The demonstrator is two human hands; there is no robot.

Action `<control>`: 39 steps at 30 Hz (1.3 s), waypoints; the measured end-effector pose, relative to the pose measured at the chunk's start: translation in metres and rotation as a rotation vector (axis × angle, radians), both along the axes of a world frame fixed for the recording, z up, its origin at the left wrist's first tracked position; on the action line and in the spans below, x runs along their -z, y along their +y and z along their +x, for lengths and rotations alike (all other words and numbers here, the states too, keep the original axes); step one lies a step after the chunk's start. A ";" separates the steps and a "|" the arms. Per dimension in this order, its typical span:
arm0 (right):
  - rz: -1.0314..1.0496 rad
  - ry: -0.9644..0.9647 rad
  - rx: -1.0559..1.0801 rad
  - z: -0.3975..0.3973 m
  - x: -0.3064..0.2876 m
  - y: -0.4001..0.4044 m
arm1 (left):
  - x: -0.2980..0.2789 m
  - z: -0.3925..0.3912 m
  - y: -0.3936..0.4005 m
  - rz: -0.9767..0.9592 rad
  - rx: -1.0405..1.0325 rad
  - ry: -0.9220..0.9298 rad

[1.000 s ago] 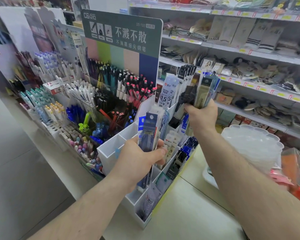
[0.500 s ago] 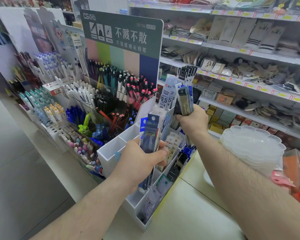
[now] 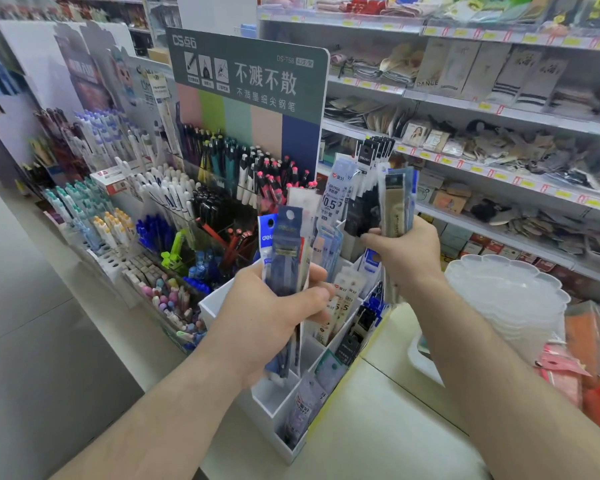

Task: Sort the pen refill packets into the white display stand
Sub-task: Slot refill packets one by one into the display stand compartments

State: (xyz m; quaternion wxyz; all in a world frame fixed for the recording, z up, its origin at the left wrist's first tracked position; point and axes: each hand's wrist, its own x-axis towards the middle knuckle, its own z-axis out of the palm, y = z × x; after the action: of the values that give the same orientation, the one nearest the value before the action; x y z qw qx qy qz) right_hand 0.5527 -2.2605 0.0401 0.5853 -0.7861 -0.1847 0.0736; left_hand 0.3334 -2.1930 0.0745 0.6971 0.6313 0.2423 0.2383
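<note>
1. Clear plastic sleeves with card headers: the refill packets (image 3: 286,258) look light, thin and slick. They would bend along their length and slide over one another, so a fan of them could slip loose. My judgement is that the firmest hold is across the middle or lower part, thumb on one face and fingers behind, not at the floppy header.
2. The left hand (image 3: 267,317), centre of the frame, has its thumb and fingers wrapped round a small bundle of blue packets, held upright over the white stand (image 3: 274,407).
3. The right hand (image 3: 400,252), right of centre and higher, grips a second bundle (image 3: 394,206) of dark and tan packets, also upright, above the far end of the stand.
4. The stand sits at centre bottom on a pale counter (image 3: 378,427). Its slots already hold other packets (image 3: 343,306) standing on end; the nearest slots on the left look mostly bare.
5. Standing packets and the thin dividers are what I would expect to snag a bundle going in, since soft sleeves can buckle against an edge.
6. Around it: racks of pens (image 3: 160,202) at left, a green sign (image 3: 253,74) behind, a stack of clear plastic trays (image 3: 506,292) at right, and shelves (image 3: 465,116) of goods across the upper right.
</note>
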 end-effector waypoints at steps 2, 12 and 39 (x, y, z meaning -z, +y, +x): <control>0.105 0.069 -0.059 -0.019 -0.010 -0.011 | -0.004 -0.005 0.005 0.009 -0.037 -0.007; 0.088 0.510 -0.815 -0.133 0.005 -0.025 | -0.011 -0.040 0.037 0.087 -0.310 0.017; 0.292 0.457 -0.409 -0.108 0.001 -0.037 | 0.026 -0.023 0.000 -0.019 0.003 0.157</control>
State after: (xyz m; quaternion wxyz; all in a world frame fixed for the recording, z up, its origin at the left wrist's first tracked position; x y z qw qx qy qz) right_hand 0.4450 -2.2972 0.0386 0.6909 -0.6039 -0.2111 0.3366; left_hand 0.3107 -2.1934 0.0488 0.6823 0.6417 0.2976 0.1850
